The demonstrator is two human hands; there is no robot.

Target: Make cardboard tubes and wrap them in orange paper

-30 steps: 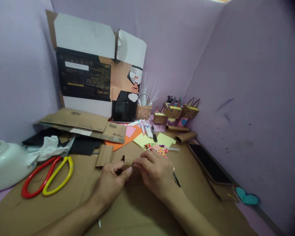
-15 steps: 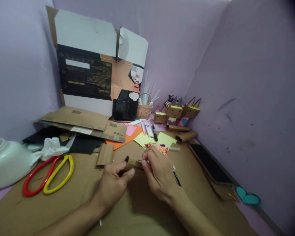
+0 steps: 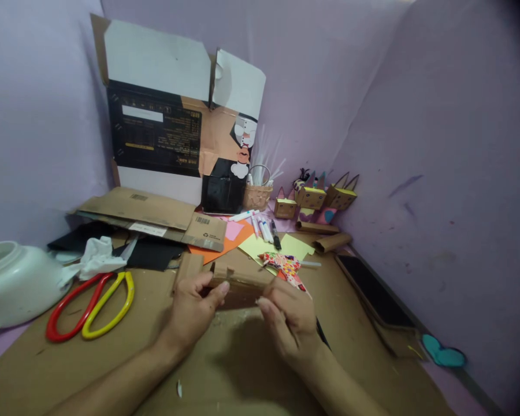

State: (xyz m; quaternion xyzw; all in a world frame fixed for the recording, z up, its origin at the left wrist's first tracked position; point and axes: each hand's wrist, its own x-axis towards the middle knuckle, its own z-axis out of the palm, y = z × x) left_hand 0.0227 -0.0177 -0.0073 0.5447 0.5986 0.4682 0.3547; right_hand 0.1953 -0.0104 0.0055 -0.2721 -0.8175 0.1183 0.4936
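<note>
Head view — cardboard piece (image 3: 248, 278) over brown cardboard sheet (image 3: 229, 384) — purple walls (image 3: 455, 133) around.

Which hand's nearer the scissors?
Left. The left hand is just right of the scissors, not touching them; the right hand is farther right, beyond the left.

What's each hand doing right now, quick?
Left hand: closed, holding the cardboard.
Right hand: fingers curled by the cardboard's other end; can't tell if it's gripping anything.
</note>
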